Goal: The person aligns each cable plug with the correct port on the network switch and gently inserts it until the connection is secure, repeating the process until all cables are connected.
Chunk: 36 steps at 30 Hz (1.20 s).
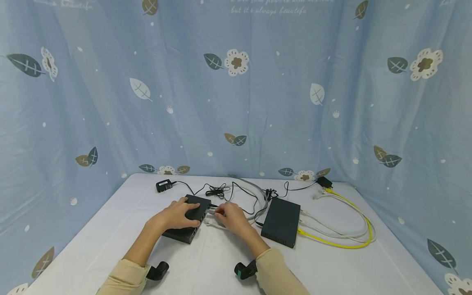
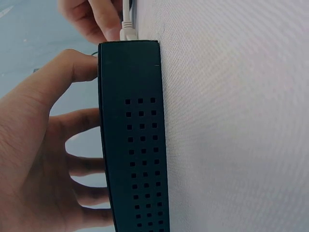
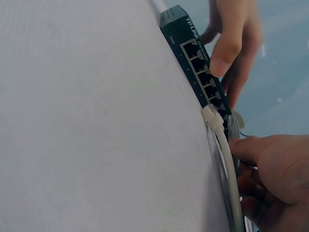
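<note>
A black network switch (image 1: 184, 234) lies flat on the left half of the table, its row of ports (image 3: 205, 79) facing right. My left hand (image 1: 178, 216) rests on its top with fingers spread, the thumb at the port-side edge. At the far end of that side, my right hand (image 1: 233, 219) pinches a grey network cable close to the ports; its fingers partly hide the plug, so how far it sits in cannot be told. A white network cable with a pale plug (image 3: 212, 117) is beside the port row, just nearer than the right hand's fingers.
To the right lies a second black switch (image 1: 282, 221) with white cables and a yellow cable (image 1: 343, 246) looping from its right side. Power adapters (image 1: 164, 185) (image 1: 324, 182) sit at both back corners. Tangled black cord (image 1: 217, 191) and grey cable run between the switches. A patterned curtain (image 1: 236, 102) hangs behind.
</note>
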Each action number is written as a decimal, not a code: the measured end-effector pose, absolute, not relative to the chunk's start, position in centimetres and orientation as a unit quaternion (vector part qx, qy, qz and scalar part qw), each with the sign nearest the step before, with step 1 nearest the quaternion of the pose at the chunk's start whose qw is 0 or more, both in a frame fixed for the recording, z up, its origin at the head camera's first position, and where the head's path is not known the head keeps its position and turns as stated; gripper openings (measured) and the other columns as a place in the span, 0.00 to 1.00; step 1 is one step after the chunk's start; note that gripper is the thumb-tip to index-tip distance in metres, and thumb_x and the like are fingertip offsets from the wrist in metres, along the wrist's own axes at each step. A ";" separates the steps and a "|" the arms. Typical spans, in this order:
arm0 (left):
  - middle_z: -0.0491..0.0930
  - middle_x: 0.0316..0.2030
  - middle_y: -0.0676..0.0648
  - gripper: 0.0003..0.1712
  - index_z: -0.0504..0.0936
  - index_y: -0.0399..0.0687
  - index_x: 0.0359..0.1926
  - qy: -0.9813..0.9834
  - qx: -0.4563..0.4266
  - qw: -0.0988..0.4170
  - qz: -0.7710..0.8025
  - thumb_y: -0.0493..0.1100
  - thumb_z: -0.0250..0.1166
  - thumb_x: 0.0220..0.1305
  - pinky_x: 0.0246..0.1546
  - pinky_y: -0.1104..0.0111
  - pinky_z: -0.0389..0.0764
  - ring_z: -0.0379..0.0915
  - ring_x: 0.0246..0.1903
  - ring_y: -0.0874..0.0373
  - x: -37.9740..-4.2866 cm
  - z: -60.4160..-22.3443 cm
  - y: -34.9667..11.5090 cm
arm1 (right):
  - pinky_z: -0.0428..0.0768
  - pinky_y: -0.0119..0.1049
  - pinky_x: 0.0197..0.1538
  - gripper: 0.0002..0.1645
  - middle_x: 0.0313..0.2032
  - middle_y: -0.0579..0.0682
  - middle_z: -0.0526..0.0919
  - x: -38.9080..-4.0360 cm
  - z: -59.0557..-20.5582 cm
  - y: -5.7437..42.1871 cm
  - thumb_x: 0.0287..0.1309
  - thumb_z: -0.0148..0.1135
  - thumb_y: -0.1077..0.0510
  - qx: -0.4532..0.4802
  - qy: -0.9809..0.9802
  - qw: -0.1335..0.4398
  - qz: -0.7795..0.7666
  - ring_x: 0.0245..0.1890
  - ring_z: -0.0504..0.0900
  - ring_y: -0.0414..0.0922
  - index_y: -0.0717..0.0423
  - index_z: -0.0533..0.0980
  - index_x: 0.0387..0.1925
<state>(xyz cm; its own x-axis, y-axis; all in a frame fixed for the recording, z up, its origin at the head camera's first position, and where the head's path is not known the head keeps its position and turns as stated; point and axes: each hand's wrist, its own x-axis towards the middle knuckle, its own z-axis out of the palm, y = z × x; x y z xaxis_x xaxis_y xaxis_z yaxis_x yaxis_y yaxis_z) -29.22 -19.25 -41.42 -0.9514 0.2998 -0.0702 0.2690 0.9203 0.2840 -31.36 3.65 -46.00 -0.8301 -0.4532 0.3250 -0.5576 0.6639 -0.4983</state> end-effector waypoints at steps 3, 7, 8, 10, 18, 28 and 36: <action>0.59 0.69 0.27 0.41 0.73 0.53 0.67 0.978 0.144 0.058 0.136 0.63 0.69 0.55 0.53 0.32 0.69 0.63 0.62 0.26 -29.2 -41.4 -19.2 | 0.77 0.30 0.38 0.08 0.34 0.43 0.85 -31.1 -45.9 3.5 0.64 0.64 0.54 0.270 -0.912 0.093 0.293 0.33 0.80 0.35 0.51 0.85 0.40; 0.59 0.69 0.27 0.41 0.73 0.54 0.68 0.978 0.141 0.060 0.141 0.63 0.69 0.55 0.54 0.33 0.69 0.63 0.63 0.27 -29.2 -41.4 -19.2 | 0.77 0.30 0.38 0.08 0.34 0.43 0.84 -30.9 -45.8 3.4 0.63 0.64 0.54 0.266 -0.914 0.099 0.289 0.33 0.79 0.35 0.51 0.85 0.39; 0.59 0.69 0.27 0.41 0.73 0.54 0.68 0.978 0.143 0.059 0.140 0.63 0.69 0.55 0.54 0.33 0.69 0.63 0.62 0.27 -29.2 -41.4 -19.2 | 0.77 0.29 0.37 0.07 0.34 0.43 0.84 -30.9 -45.8 3.4 0.63 0.64 0.54 0.266 -0.914 0.101 0.289 0.32 0.80 0.35 0.51 0.85 0.39; 0.59 0.69 0.27 0.41 0.73 0.54 0.68 0.978 0.145 0.057 0.140 0.63 0.69 0.55 0.54 0.33 0.70 0.63 0.62 0.27 -29.2 -41.4 -19.2 | 0.77 0.29 0.36 0.07 0.33 0.43 0.85 -31.0 -45.7 3.4 0.63 0.65 0.55 0.268 -0.913 0.104 0.290 0.31 0.80 0.34 0.51 0.86 0.38; 0.59 0.69 0.27 0.41 0.73 0.54 0.68 0.978 0.142 0.059 0.141 0.63 0.69 0.55 0.54 0.33 0.70 0.63 0.62 0.27 -29.1 -41.3 -19.2 | 0.78 0.27 0.35 0.07 0.31 0.42 0.87 -31.4 -45.9 3.1 0.61 0.66 0.55 0.254 -0.919 0.105 0.284 0.30 0.81 0.32 0.52 0.86 0.37; 0.59 0.69 0.27 0.41 0.73 0.53 0.67 0.978 0.145 0.056 0.142 0.62 0.69 0.55 0.53 0.33 0.70 0.63 0.62 0.26 -29.1 -41.2 -19.2 | 0.77 0.25 0.32 0.07 0.30 0.44 0.88 -31.4 -45.6 3.0 0.61 0.66 0.56 0.242 -0.920 0.113 0.289 0.28 0.81 0.32 0.52 0.86 0.36; 0.60 0.69 0.27 0.42 0.74 0.53 0.67 0.978 0.144 0.053 0.141 0.63 0.70 0.54 0.52 0.34 0.71 0.64 0.61 0.27 -29.2 -41.4 -19.2 | 0.78 0.26 0.31 0.07 0.31 0.44 0.88 -31.1 -45.3 2.7 0.59 0.67 0.56 0.229 -0.922 0.118 0.290 0.28 0.82 0.34 0.53 0.87 0.36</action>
